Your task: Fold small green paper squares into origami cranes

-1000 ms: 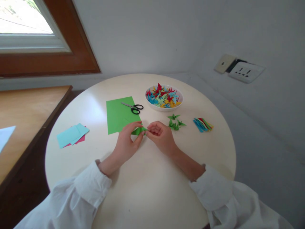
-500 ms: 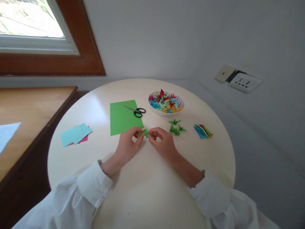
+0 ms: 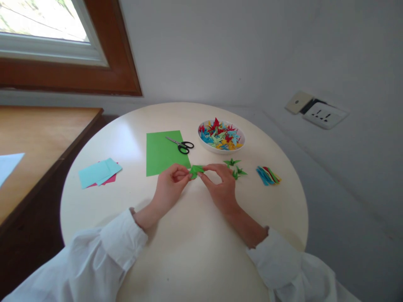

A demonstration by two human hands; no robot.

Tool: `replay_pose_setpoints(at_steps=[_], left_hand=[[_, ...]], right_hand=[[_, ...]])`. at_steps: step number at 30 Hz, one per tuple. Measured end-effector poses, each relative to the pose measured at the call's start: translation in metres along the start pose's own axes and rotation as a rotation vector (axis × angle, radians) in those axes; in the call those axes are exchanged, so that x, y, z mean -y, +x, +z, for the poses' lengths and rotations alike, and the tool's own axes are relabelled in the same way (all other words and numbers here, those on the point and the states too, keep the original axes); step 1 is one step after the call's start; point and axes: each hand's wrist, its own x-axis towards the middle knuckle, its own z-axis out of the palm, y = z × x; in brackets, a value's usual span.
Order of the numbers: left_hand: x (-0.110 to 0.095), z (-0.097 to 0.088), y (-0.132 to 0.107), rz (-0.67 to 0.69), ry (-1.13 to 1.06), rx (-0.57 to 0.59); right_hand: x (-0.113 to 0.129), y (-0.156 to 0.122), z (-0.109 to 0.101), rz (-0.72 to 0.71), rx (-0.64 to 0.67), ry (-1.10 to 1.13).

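Both hands meet over the middle of the round cream table (image 3: 189,251). My left hand (image 3: 170,186) pinches the left end of a small folded green paper piece (image 3: 197,170). My right hand (image 3: 220,184) pinches the same piece from the right, fingers curled round it. A green paper sheet (image 3: 162,153) lies just behind my left hand. Small green folded cranes (image 3: 234,167) sit right beside my right hand.
Black-handled scissors (image 3: 181,144) rest on the green sheet's far corner. A white bowl (image 3: 221,136) holds several coloured paper cranes. Coloured paper strips (image 3: 267,175) lie at the right. Light blue and pink sheets (image 3: 99,173) lie at the left. A wooden ledge (image 3: 34,147) borders the table's left.
The green piece has gone from a flat fold held low to a smaller shape turned between both hands' fingertips. My right hand shifted slightly right, toward the green cranes.
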Motion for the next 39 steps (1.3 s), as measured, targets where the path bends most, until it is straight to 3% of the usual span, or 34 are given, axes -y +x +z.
replay_pose_setpoints(at_steps=[20,39], left_hand=[[-0.003,0.005,-0.004,-0.037,-0.152,0.101],[-0.011,0.006,-0.008,-0.03,-0.148,0.103]], right_hand=[[0.002,0.001,-0.004,-0.365,-0.028,-0.255],[0.0,-0.001,-0.003,-0.418,0.042,-0.336]])
